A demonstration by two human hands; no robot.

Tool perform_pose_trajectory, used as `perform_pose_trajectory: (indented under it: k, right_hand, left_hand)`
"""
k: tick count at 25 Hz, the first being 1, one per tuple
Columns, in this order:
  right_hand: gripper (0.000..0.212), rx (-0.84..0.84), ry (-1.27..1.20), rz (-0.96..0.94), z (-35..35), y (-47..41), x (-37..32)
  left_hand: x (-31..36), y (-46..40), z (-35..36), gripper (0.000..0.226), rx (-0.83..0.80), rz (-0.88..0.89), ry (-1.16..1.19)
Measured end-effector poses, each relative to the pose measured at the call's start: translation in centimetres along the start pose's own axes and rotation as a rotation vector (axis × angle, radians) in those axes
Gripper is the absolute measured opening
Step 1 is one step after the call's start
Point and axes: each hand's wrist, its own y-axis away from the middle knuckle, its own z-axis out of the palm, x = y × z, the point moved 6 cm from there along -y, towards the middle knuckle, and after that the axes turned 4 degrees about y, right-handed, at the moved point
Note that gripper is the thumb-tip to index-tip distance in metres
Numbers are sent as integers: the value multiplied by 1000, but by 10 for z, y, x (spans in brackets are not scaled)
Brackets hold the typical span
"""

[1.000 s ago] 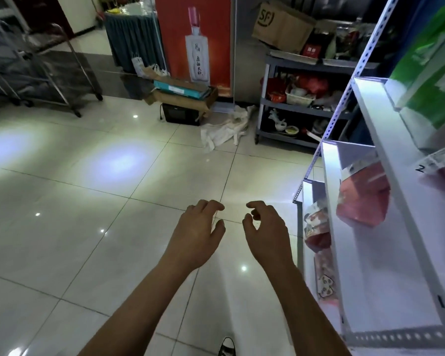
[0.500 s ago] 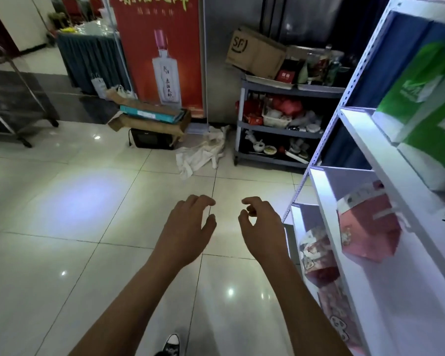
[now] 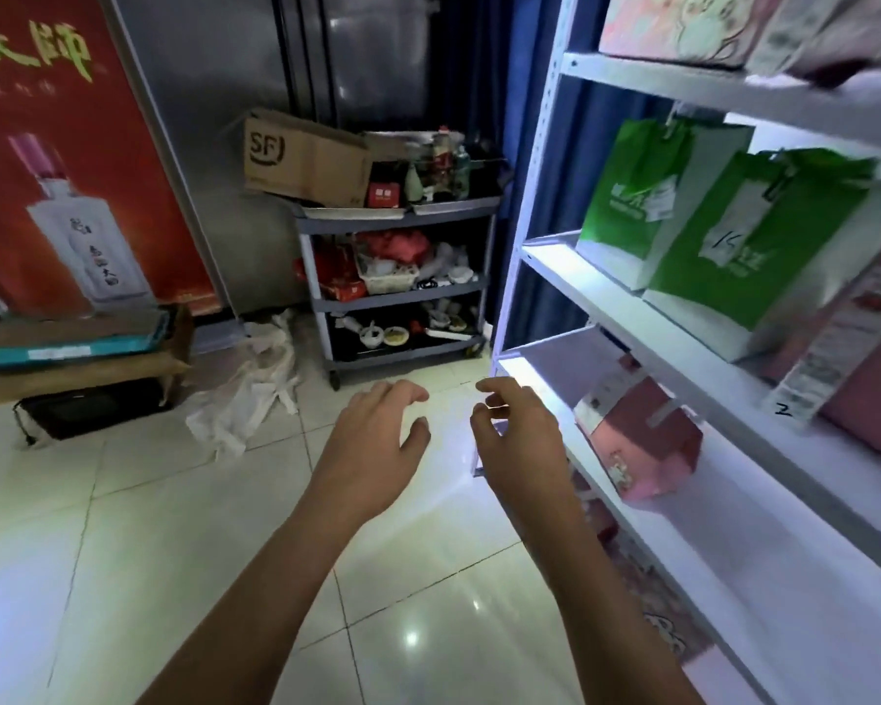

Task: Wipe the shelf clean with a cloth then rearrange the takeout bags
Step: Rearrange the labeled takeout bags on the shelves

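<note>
Reading from left to right: a red poster (image 3: 67, 160) is leaning against the far wall above stacked flat boxes (image 3: 72, 348); a crumpled white cloth (image 3: 248, 394) is lying on the tiled floor (image 3: 123, 552), near a grey cart (image 3: 398, 277) that is carrying a cardboard box (image 3: 306, 157) on its top tier. In the centre, the left hand (image 3: 372, 450) and the right hand (image 3: 522, 445) are hovering side by side over the floor, palms down, fingers spread and loosely curled, gripping nothing; the right hand is hanging just beside the front edge of the white shelf unit (image 3: 647, 348). On that unit, 2 green takeout bags (image 3: 703, 231) are standing on the upper lit tier, a pink takeout bag (image 3: 642, 440) is sitting tilted on the tier below, and further pink bags are showing at the far right and lower down, partly cut off. Judged from this arrangement, wiping is not yet under way, since neither hand is carrying a cloth; whether the white cloth on the floor is the one meant for the job cannot be told. Risks from here: the tilted pink bag is likely to topple or slide off the open front edge if a wiping arm is brushing it; a floor-soiled cloth would be spreading dirt on the shelf rather than lifting it; wiping around the bags instead of moving them would be leaving unwiped patches beneath.
</note>
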Motion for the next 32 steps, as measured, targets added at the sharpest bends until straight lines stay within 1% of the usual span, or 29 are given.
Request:
perform_pose_trajectory:
  k: [4, 8, 13, 16, 19, 22, 26, 32]
  right_hand:
    - [25, 128, 29, 54, -18, -54, 19]
    - [19, 226, -1, 129, -38, -104, 40]
    - [24, 297, 45, 156, -58, -156, 54]
    - [21, 325, 84, 209, -69, -169, 63]
    - [21, 439, 142, 248, -92, -192, 68]
    - [22, 539, 206, 255, -108, -216, 57]
    - [22, 659, 279, 227, -113, -245, 33]
    - [21, 796, 395, 241, -126, -274, -7]
  left_hand:
    - [14, -73, 29, 27, -87, 117, 15]
    - [30, -139, 56, 26, -176, 246, 30]
    - [42, -209, 72, 23, -166, 344, 67]
    - [56, -236, 91, 24, -230, 395, 105]
    - [83, -270, 105, 25, -275, 513, 147]
    - [100, -305, 108, 25, -313, 604, 197]
    - [109, -354, 104, 27, -344, 724, 245]
    - [131, -405, 92, 28, -372, 897, 306]
